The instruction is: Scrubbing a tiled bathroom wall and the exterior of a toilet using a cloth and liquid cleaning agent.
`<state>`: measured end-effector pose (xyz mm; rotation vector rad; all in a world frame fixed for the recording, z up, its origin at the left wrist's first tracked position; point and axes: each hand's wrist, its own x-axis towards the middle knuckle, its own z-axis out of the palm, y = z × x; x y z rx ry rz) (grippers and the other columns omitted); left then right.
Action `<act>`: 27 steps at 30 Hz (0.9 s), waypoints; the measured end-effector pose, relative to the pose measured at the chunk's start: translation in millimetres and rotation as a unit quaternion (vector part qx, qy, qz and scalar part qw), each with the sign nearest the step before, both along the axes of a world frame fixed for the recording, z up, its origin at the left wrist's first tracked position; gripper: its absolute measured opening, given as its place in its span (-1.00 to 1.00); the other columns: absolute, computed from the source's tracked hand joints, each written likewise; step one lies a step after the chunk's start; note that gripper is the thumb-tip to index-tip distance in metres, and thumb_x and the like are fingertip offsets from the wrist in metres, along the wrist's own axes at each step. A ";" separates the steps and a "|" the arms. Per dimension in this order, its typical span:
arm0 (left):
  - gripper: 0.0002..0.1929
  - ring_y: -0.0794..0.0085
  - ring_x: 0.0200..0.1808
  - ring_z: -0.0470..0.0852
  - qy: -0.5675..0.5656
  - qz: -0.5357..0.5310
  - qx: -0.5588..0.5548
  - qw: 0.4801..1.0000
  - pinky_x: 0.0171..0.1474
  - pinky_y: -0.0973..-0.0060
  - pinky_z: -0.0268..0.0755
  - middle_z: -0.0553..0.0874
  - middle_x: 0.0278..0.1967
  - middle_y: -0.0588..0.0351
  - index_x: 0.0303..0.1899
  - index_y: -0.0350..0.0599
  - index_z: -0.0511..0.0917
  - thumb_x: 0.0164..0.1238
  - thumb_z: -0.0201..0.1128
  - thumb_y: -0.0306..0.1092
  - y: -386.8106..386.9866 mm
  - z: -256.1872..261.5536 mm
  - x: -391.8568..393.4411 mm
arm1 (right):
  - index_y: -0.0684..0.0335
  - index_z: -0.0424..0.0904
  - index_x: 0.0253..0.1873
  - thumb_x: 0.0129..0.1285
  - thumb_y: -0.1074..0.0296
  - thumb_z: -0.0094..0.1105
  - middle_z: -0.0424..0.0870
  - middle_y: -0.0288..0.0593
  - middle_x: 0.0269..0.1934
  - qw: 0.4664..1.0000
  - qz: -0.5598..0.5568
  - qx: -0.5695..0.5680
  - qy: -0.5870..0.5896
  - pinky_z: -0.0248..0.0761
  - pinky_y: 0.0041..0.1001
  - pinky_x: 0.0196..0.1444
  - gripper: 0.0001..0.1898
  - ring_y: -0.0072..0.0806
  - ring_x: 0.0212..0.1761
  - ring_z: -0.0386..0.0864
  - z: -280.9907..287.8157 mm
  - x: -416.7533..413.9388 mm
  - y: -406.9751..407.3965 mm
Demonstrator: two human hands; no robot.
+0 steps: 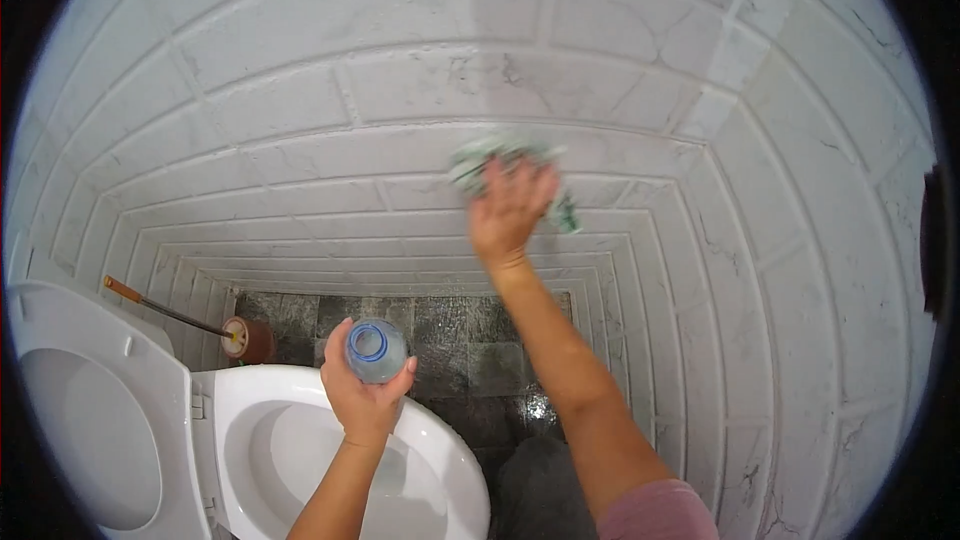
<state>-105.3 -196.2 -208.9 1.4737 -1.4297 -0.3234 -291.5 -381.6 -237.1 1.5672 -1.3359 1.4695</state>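
My left hand [361,397] is wrapped around a clear plastic bottle [386,367] with a blue neck ring and no cap on its mouth. The bottle is held above the rim of a white toilet bowl [450,450]. Higher up and to the right, my right hand [514,202] presses a green and white patterned cloth [480,157] flat against the white marble-look wall tiles [427,153]. Hand and cloth are blurred, and a corner of the cloth hangs below the fingers.
The toilet's seat and lid [97,427] stand raised at the left. Behind the bowl, a toilet brush with a wooden handle [124,289] leans in a brown holder [259,341]. Dark grey floor tiles [442,367] look wet. A tiled side wall [795,300] rises close on the right.
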 end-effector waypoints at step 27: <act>-0.22 0.11 -0.09 0.54 -0.064 -0.017 -0.019 0.998 0.00 0.31 0.33 0.59 -0.14 -0.02 0.03 -0.21 0.38 -0.37 0.57 -0.21 5.6 9.1 15.3 | 0.02 0.34 0.25 0.10 0.39 0.01 0.41 -0.24 0.21 0.884 0.153 0.291 0.332 -0.08 -0.05 0.35 -0.47 -0.30 0.33 0.23 -175.0 12.1 16.9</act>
